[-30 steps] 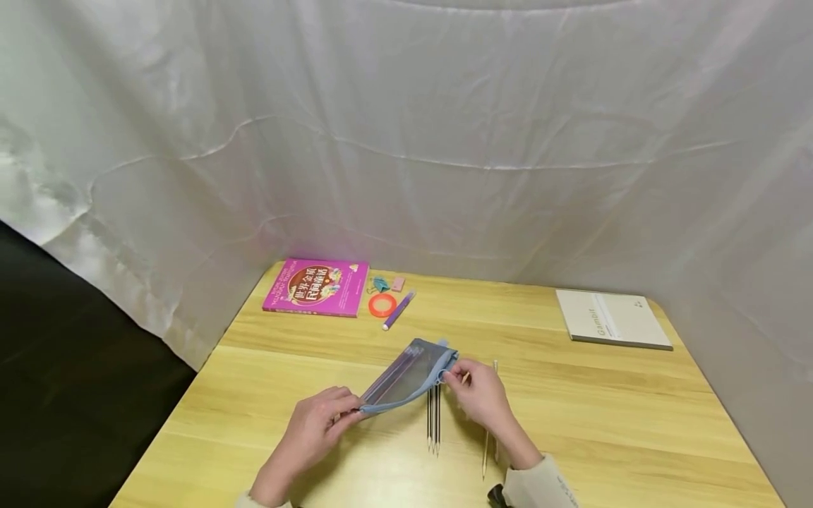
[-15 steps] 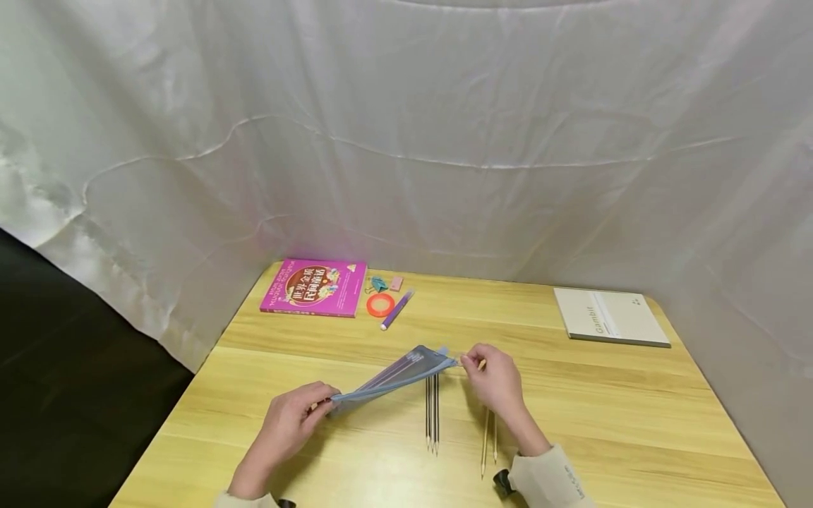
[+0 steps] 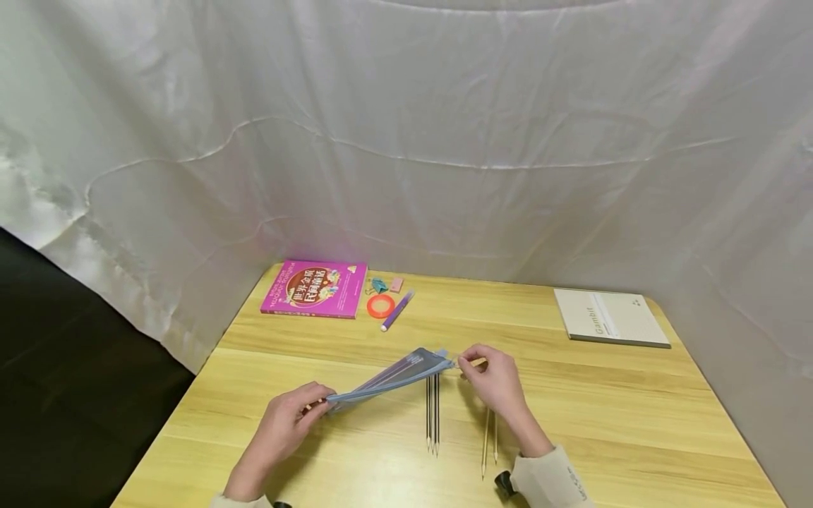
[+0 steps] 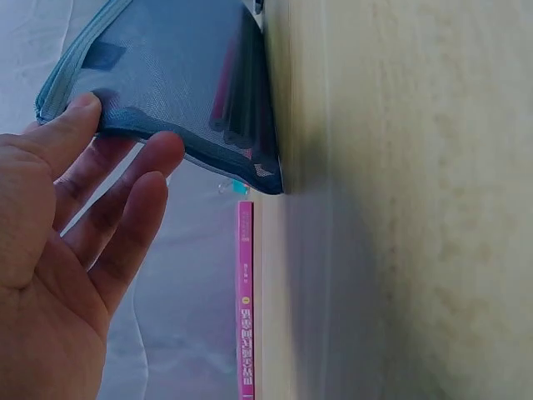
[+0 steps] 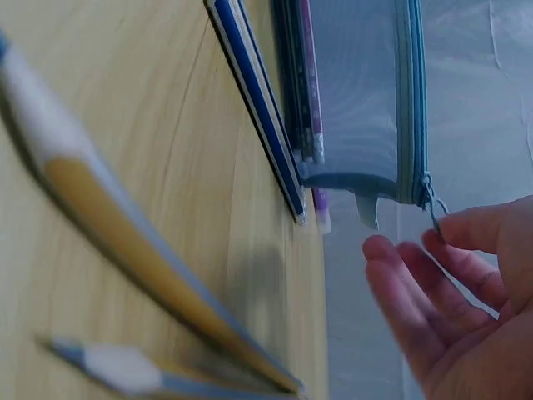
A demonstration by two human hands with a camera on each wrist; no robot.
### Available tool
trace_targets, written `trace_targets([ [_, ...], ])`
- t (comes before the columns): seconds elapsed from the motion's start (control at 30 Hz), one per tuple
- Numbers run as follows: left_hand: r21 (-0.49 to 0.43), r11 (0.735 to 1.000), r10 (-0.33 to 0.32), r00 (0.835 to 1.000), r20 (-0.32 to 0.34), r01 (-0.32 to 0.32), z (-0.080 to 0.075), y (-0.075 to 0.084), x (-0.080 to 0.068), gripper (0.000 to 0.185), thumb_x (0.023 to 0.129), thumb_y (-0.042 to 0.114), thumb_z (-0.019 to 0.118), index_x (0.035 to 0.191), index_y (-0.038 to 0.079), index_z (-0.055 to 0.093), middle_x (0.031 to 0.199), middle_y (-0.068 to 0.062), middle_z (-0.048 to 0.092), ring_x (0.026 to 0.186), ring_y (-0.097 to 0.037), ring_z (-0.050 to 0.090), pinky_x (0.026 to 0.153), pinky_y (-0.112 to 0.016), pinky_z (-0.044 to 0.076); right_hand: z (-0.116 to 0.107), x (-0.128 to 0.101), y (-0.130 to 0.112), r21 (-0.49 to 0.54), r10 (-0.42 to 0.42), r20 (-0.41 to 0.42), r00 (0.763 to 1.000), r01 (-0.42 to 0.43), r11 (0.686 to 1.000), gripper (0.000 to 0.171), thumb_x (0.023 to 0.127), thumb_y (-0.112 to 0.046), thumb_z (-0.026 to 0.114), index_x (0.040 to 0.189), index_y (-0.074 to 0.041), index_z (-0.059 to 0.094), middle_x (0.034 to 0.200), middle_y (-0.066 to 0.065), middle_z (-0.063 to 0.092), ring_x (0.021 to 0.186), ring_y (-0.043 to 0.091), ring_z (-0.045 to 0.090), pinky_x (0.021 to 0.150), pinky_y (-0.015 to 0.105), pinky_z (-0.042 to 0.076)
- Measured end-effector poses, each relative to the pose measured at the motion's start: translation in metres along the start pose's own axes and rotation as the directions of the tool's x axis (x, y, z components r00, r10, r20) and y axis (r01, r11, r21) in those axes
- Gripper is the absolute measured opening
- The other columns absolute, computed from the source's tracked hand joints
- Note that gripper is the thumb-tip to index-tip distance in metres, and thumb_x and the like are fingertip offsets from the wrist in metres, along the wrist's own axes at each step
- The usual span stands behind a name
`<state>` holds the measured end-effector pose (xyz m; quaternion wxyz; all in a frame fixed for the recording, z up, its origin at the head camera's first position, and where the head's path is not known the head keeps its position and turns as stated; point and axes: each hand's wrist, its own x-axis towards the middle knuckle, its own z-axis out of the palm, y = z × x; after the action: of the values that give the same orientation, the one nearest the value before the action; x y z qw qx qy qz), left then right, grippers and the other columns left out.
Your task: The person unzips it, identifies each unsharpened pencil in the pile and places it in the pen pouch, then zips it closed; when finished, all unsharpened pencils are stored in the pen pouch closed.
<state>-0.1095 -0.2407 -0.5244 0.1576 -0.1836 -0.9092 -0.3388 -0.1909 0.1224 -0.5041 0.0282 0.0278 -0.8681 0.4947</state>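
- Head view: high above near edge of bench [image 3: 571, 395], facing forward and down; wide, takes in whole bench top plus white drape behind; both hands mid-frame, fairly far from lens.
- Left wrist view: very close, low at bench level, rolled sideways so bench [image 4: 400, 208] fills right half as a vertical surface; looks past left hand [image 4: 67, 250] toward far side, pink book [image 4: 245, 300] edge-on.
- Right wrist view: also very close and rolled, bench [image 5: 125, 167] on left; looks along it past right hand [image 5: 458, 308]; near pencils blurred.
- Shared: mesh pouch [image 3: 394, 376] appears in all three, [image 4: 175, 83] left end, [image 5: 366, 92] zipper end.
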Motion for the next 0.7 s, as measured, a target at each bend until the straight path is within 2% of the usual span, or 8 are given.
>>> trace_targets([
  [0.07, -0.031, 0.999, -0.032, 0.999, 0.013, 0.033, -0.0004, -0.0012, -0.0006, 0.017, 0.093, 0.01, 0.075, 0.101, 0.025, 0.075, 0.086, 0.016, 0.066, 0.07, 0.006, 0.055, 0.06, -0.017, 0.054, 0.0013, -0.0002, -0.0017, 0.141, 0.016, 0.035, 0.999, -0.02, 0.99, 0.008, 0.098, -0.009, 0.071, 0.098, -0.002, 0.072, 0.101, 0.015, 0.074, 0.083, 0.032, 0.077, 0.065, 0.03, 0.065],
  [0.13, -0.061, 0.996, -0.064, 0.998, 0.023, 0.065, -0.0007, -0.0022, -0.0007, 0.016, 0.095, 0.011, 0.073, 0.102, 0.025, 0.075, 0.086, 0.014, 0.067, 0.071, 0.002, 0.059, 0.062, -0.019, 0.056, 0.0026, -0.0005, -0.0035, 0.264, 0.032, 0.069, 0.997, -0.049, 0.963, 0.01, 0.099, -0.006, 0.069, 0.1, 0.003, 0.069, 0.107, 0.021, 0.073, 0.089, 0.036, 0.077, 0.076, 0.037, 0.067],
  [0.23, -0.093, 0.991, -0.095, 0.995, 0.027, 0.097, -0.0014, -0.0029, 0.0, 0.014, 0.096, 0.013, 0.072, 0.103, 0.025, 0.074, 0.087, 0.011, 0.069, 0.073, -0.005, 0.065, 0.064, -0.02, 0.057, 0.0043, -0.001, -0.0048, 0.379, 0.056, 0.115, 0.992, -0.096, 0.92, 0.011, 0.098, -0.003, 0.069, 0.101, 0.007, 0.064, 0.112, 0.024, 0.071, 0.094, 0.039, 0.076, 0.084, 0.043, 0.065],
  [0.37, -0.094, 0.988, -0.119, 0.993, 0.01, 0.119, -0.003, -0.003, 0.0018, 0.014, 0.097, 0.013, 0.072, 0.104, 0.025, 0.073, 0.091, 0.012, 0.07, 0.079, -0.005, 0.067, 0.069, -0.022, 0.06, 0.0057, -0.0016, -0.0039, 0.41, 0.06, 0.132, 0.99, -0.109, 0.905, 0.011, 0.093, 0.003, 0.072, 0.097, 0.006, 0.062, 0.114, 0.023, 0.072, 0.096, 0.04, 0.076, 0.085, 0.041, 0.065],
  [0.53, -0.086, 0.979, -0.188, 0.982, -0.013, 0.187, -0.0045, -0.0033, 0.0053, 0.012, 0.099, 0.014, 0.07, 0.105, 0.025, 0.072, 0.099, 0.013, 0.072, 0.089, -0.002, 0.066, 0.077, -0.025, 0.062, 0.0075, -0.0039, -0.0064, 0.43, 0.04, 0.136, 0.99, -0.095, 0.898, 0.016, 0.091, 0.005, 0.074, 0.096, 0.005, 0.06, 0.113, 0.021, 0.073, 0.096, 0.041, 0.076, 0.084, 0.036, 0.065],
  [0.7, -0.147, 0.954, -0.264, 0.965, -0.01, 0.259, -0.0053, -0.005, 0.0089, 0.008, 0.099, 0.023, 0.071, 0.107, 0.022, 0.074, 0.099, 0.01, 0.072, 0.09, -0.006, 0.068, 0.08, -0.024, 0.062, 0.0105, -0.0061, -0.0107, 0.436, 0.023, 0.149, 0.989, -0.087, 0.896, 0.017, 0.092, 0.002, 0.074, 0.101, 0.005, 0.059, 0.107, 0.019, 0.071, 0.097, 0.042, 0.075, 0.085, 0.033, 0.065],
])
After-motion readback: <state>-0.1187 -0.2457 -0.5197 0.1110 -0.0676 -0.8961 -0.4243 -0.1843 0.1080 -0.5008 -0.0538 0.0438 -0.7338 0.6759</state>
